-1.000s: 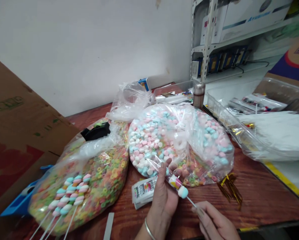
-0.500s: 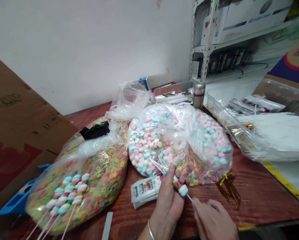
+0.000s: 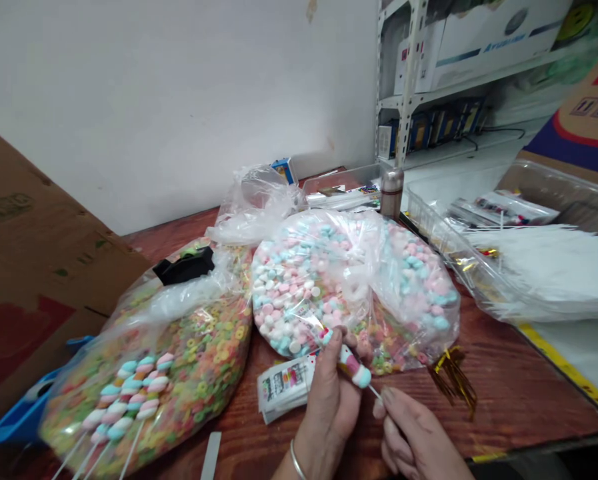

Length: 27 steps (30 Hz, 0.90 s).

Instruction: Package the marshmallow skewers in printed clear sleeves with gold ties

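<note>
A marshmallow skewer [image 3: 355,371], pastel candy on a thin white stick, lies across the fingers of my left hand [image 3: 330,397], pinned there by the thumb. Clear wrapper film [image 3: 313,321] with a printed part sticks out past the thumb, seemingly around the candy. My right hand [image 3: 413,427] pinches the lower end of the white stick between thumb and fingertips. Under my left hand rests a stack of printed wrappers [image 3: 283,385]. Several finished-looking marshmallow skewers [image 3: 133,393] lie together on a bag of ring candy [image 3: 199,360] at the left.
Behind my hands sits a big bag of marshmallows [image 3: 299,267]. Gold twist ties [image 3: 453,380] lie to the right, near a clear plastic bin [image 3: 509,307] of white sticks. A black tape dispenser [image 3: 185,265] rests on the candy bags; a cardboard box [image 3: 53,220] stands left.
The view has shifted slightly. My right thumb and fingers have closed up further along the stick, nearer the candy. A red tip now shows above my left thumb.
</note>
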Motion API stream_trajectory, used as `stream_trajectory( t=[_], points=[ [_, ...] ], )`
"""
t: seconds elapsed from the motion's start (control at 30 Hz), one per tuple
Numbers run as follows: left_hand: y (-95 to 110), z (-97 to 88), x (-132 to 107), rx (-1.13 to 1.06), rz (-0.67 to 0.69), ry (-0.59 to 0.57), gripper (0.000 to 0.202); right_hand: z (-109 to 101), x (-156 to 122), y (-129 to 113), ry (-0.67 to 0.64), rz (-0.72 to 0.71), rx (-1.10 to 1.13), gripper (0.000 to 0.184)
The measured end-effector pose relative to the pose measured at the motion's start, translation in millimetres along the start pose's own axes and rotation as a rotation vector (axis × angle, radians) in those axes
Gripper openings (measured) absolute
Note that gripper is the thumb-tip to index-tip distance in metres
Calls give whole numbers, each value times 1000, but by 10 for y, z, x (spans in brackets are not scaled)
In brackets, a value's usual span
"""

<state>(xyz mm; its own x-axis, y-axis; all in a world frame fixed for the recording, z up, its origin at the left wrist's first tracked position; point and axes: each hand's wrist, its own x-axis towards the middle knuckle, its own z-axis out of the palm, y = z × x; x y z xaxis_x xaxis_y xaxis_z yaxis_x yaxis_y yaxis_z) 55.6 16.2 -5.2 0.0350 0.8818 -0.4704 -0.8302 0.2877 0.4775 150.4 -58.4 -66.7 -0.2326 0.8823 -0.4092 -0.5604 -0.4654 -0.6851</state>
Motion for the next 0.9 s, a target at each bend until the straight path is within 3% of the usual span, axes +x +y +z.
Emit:
stream_trajectory(
  t=[0.07,0.13,0.2,0.33,0.37,0.43,0.53,0.6,0.67,0.8,0.9],
  points=[
    [-7,31,-8,-3,-27,5,11,4,9,27,-36,26,42,46],
    [-41,67,-34,-4,-37,5,14,-24,19,61,-2,-66,-101,45],
    [-81,100,-59,0,-38,16,15,-76,24,74,121,-349,-459,38],
    [-124,141,-79,1,-70,81,16,-165,26,15,300,-1172,-1297,11],
    [-125,144,-77,1,-71,95,17,-174,25,-4,317,-1298,-1428,12],
    [-120,143,-69,-1,-60,102,19,-180,17,-26,403,-1388,-1571,16],
    [-113,129,-63,-4,-45,76,18,-193,-8,-8,469,-1330,-1566,16],
    [-116,119,-66,-5,-49,54,16,-208,-27,11,374,-1236,-1443,15],
    [-118,114,-71,-11,-55,21,16,-210,-39,8,269,-982,-1195,17],
    [-114,102,-91,-21,-80,-61,17,-144,-41,-76,80,-241,-425,41],
    [-133,87,-117,-11,-95,-91,18,-59,-35,-141,-95,44,-25,46]
  ],
)
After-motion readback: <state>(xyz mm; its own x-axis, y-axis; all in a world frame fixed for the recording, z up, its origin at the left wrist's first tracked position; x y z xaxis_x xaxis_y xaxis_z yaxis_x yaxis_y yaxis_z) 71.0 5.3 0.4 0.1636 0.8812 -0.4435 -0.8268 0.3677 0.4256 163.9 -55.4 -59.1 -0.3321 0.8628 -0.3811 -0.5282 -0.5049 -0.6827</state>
